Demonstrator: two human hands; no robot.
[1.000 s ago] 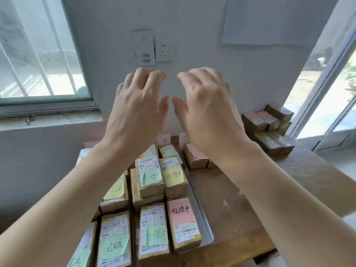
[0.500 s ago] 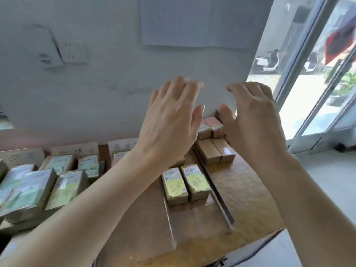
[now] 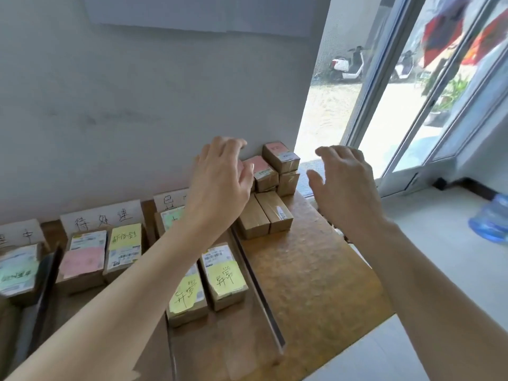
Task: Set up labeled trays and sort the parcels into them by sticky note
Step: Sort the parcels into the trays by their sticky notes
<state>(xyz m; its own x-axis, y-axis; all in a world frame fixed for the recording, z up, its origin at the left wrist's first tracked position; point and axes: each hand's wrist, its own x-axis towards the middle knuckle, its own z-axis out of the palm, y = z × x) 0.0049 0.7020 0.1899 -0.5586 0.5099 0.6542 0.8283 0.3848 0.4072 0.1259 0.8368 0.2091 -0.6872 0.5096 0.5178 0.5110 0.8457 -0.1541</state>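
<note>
Nearest on the brown wooden table (image 3: 316,284), inside the shallow clear tray with a dark rim (image 3: 264,301), two brown cardboard parcels lie side by side. Each has a white barcode label and a yellow sticky note; the right-hand parcel (image 3: 224,276) reads "异常", and the left-hand parcel (image 3: 185,296), half under the forearm, bears similar writing. In the next tray to the left lie a parcel with a pink sticky note (image 3: 82,261) and a parcel with a yellow note (image 3: 125,239) whose characters face away. At the far left edge is a parcel with a green note (image 3: 18,270), too blurred to read.

White paper cards lean on the wall behind the trays. The middle card (image 3: 101,215) reads "待处理", the left card (image 3: 19,233) shows "中", and the right card (image 3: 170,200) is mostly hidden.

Beyond the trays, in the table's far right corner, stands the pile of unsorted brown parcels (image 3: 270,213): two lie flat in front, and the stacked ones behind carry pink notes (image 3: 277,148).

The left hand (image 3: 220,185) hangs in front of the pile, fingers loosely curved and holding nothing; whether it touches a parcel cannot be told. The right hand (image 3: 343,182) hovers just right of the pile, fingers spread, touching nothing.

A blue water bottle (image 3: 492,218) lies on the floor, and white scooters (image 3: 349,64) stand outside the glass door.
</note>
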